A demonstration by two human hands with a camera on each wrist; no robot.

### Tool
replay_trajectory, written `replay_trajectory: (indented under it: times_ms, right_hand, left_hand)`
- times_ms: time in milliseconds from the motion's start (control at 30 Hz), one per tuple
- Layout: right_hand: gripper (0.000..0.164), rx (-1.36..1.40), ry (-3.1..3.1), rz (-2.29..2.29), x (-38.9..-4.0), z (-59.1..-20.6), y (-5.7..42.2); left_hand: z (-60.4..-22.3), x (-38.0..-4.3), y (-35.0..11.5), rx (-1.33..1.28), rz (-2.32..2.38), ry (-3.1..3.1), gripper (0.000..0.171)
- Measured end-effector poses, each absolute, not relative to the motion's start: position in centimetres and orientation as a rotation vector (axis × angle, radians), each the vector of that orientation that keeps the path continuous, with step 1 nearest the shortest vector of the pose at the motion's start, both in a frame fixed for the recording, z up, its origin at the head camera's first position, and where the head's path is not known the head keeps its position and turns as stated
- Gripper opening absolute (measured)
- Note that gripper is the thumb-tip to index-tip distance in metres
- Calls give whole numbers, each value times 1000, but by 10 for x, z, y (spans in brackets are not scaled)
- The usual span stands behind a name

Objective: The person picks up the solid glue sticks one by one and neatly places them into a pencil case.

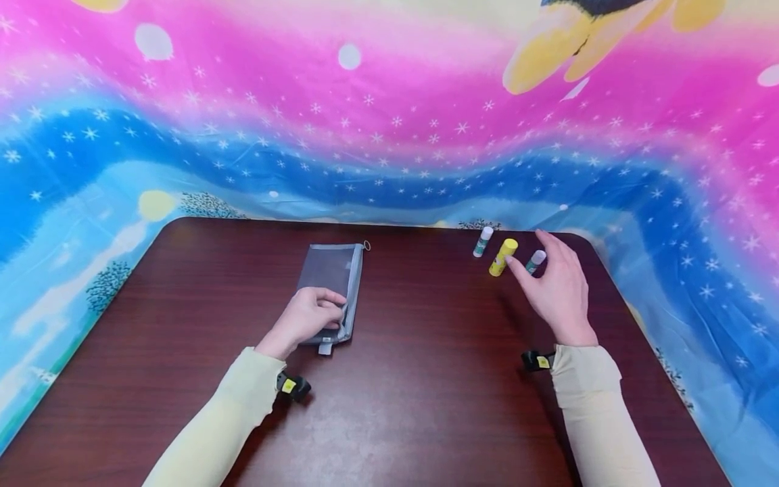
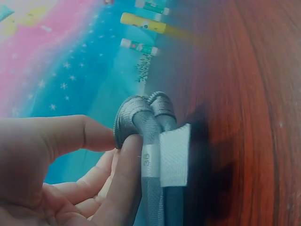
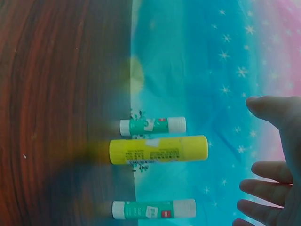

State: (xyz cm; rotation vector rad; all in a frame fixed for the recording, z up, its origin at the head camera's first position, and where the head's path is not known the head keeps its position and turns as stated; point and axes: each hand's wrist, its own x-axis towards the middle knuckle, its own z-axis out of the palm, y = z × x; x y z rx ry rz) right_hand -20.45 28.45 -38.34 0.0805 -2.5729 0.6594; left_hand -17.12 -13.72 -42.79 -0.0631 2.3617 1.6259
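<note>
A grey mesh zip pouch lies left of the table's middle. My left hand pinches its zippered edge near the close end; in the left wrist view, thumb and forefinger hold the lifted fabric of the pouch, beside a white tag. At the far right, my right hand is spread, thumb apart from the fingers, and holds nothing. By its thumb stands a yellow glue stick. On either side of that are two green glue sticks with white caps, one left and one right, partly behind the hand.
The dark reddish-brown table has rounded far corners. A colourful printed cloth hangs behind it and along its sides. A small ring hangs off the pouch's far corner. Black wrist cameras sit at both cuffs.
</note>
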Motion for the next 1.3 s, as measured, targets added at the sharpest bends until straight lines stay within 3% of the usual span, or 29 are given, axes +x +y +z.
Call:
replay_trajectory:
  times_ms: [833, 1300]
  right_hand:
    - [72, -118, -2561, 719, -200, -383, 322]
    - [78, -279, -2660, 952, -200, -400, 349]
  left_hand:
    - [-437, -181, -131, -170, 1520, 2389, 8]
    - [-438, -182, -137, -207, 1796, 2283, 21]
